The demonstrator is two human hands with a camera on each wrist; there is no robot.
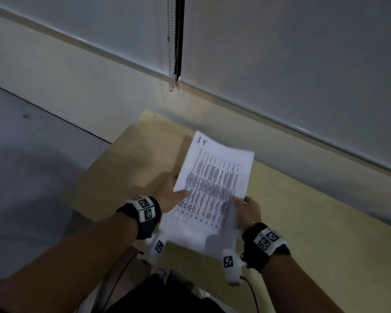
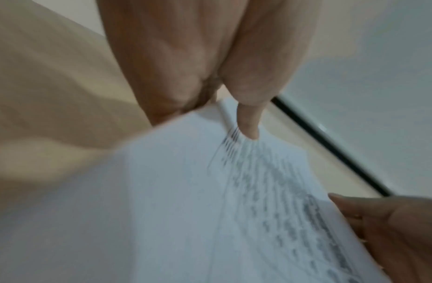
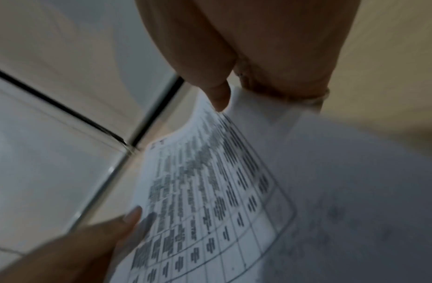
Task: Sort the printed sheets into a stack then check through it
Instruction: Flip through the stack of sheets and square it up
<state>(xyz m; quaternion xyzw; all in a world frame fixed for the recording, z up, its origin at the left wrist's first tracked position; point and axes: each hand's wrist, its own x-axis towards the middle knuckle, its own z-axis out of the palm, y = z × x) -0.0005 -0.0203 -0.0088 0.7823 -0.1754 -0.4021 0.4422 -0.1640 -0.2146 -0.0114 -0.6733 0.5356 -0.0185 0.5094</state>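
Both hands are holding the printed sheets (image 1: 212, 190) in the air above the pale wooden worktop (image 1: 303, 222). The left hand (image 1: 171, 196) is grasping the left edge, thumb lying on the printed face and fingers passing underneath. The right hand (image 1: 248, 211) is pinching the right edge near the lower corner, where one sheet is curling away from the others.

Likely hazards, judged from this posture: the sheets are being carried only at two edges, so a loosened pinch could be letting the lower sheets slide out and fan across the worktop, undoing the sorting. The lifted corner at the right could be creasing or tearing if pulled sideways rather than peeled. Two sheets clinging together could be passing as one during the check.

Appearance of the sheets: white paper, portrait format, the top face carrying a ruled table of dense dark text in columns, with small cells in a row along the near end and a short heading at the far corner. The paper is bowing slightly between the hands; the wording is too blurred to read. How many sheets are present cannot be told.
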